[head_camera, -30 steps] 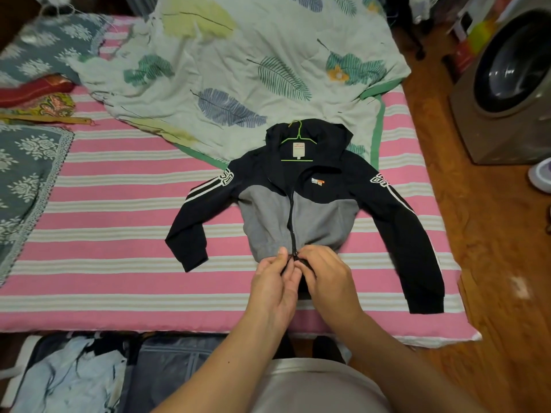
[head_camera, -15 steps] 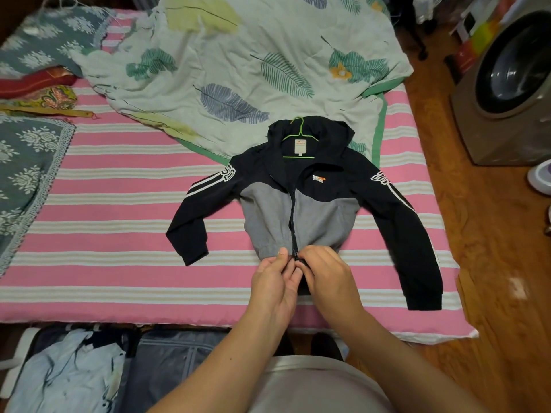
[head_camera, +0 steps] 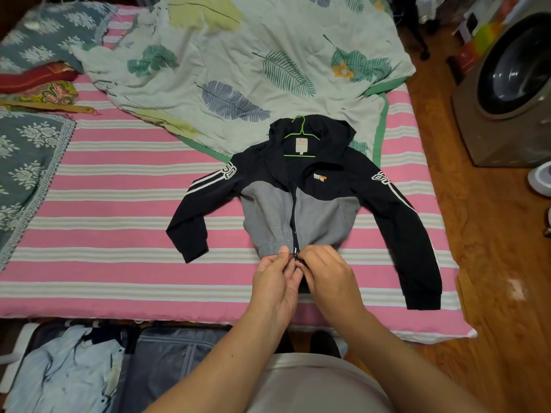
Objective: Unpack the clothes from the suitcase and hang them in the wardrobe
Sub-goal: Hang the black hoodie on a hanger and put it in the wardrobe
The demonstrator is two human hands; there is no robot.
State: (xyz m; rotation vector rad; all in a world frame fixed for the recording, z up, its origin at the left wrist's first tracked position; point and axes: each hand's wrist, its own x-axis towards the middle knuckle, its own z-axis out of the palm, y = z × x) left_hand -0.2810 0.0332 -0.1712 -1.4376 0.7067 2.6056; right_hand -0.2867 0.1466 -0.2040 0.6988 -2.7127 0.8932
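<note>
While the jacket (head_camera: 301, 210) lies flat on the bed (head_camera: 104, 210) with a hanger (head_camera: 301, 138) in its neck, the left hand (head_camera: 275, 281) and right hand (head_camera: 331, 275) pinch its zipper at the hem. Soft, light and floppy, it seems best lifted by the hanger's hook.

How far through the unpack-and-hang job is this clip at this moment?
Early. Done: one jacket lies flat on the bed with a green hanger already in its neck. In hand: left hand and right hand pinch the zipper at its hem. Left: hanging it up, plus the pale shirt in the open suitcase. No wardrobe is in view.
</note>
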